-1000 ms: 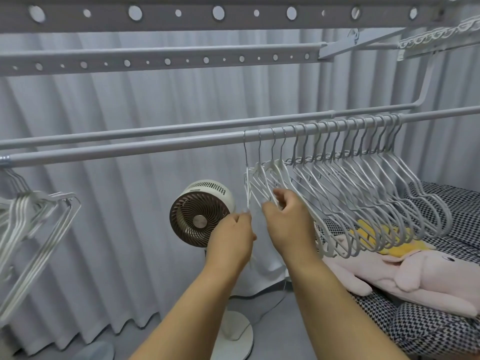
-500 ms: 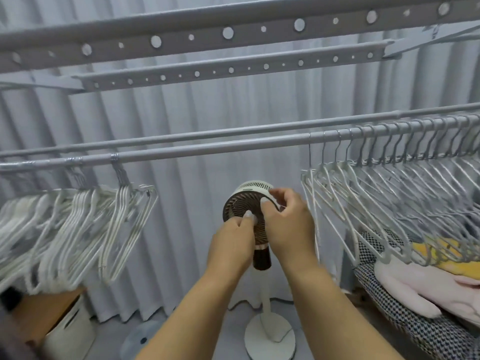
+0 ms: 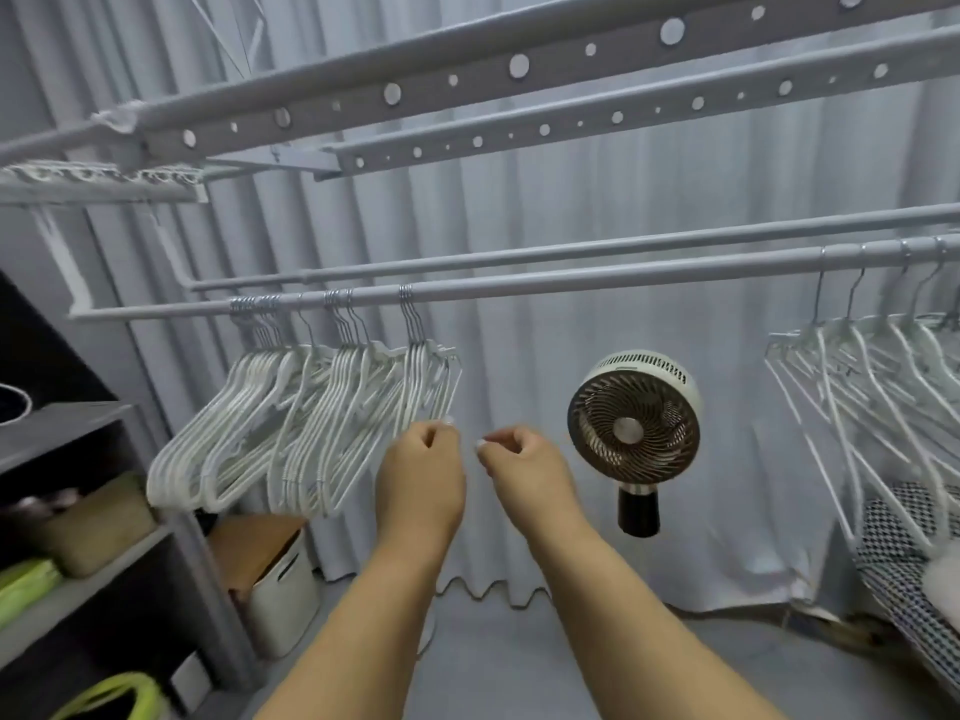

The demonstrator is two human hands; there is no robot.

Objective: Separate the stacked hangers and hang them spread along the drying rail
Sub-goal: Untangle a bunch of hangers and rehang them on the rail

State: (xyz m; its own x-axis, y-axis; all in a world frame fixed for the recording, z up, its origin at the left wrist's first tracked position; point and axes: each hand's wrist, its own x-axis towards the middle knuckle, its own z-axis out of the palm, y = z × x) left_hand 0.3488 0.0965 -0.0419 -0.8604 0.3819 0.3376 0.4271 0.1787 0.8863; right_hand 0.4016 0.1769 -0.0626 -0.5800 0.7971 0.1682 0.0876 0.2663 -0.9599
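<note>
— Left hand [image 3: 420, 478] first: what do you see from the head camera?

— Fingers curled loosely, nothing between them as far as I can tell. Its fingertips sit just below the nearest of the bunched hangers [image 3: 311, 423], very close, though contact I cannot confirm

— And the right hand [image 3: 524, 472]?

— Raised beside the left, a small gap between the two. Fingers bent inward, thumb and forefinger close together, holding nothing

— Where do the hangers hang?

— The bunched ones crowd the left stretch of the drying rail [image 3: 571, 280], hooks packed in tight clusters. A second group, the spread hangers [image 3: 862, 387], hangs at the far right of that rail with gaps between the hooks. The middle of the rail between both groups is bare

— Containers?

— A white bin [image 3: 283, 597] on the floor under the bunched hangers, with brown cardboard [image 3: 249, 545] standing in it. On the dark shelf unit [image 3: 67, 589] at left, a tan woven basket [image 3: 88, 527]; its contents are too blurred to tell. Something lime green [image 3: 23, 582] lies a shelf lower

— Anything else?

— A round fan [image 3: 634, 431] stands before the grey curtain [image 3: 519, 200], between the right hand and the spread hangers
</note>
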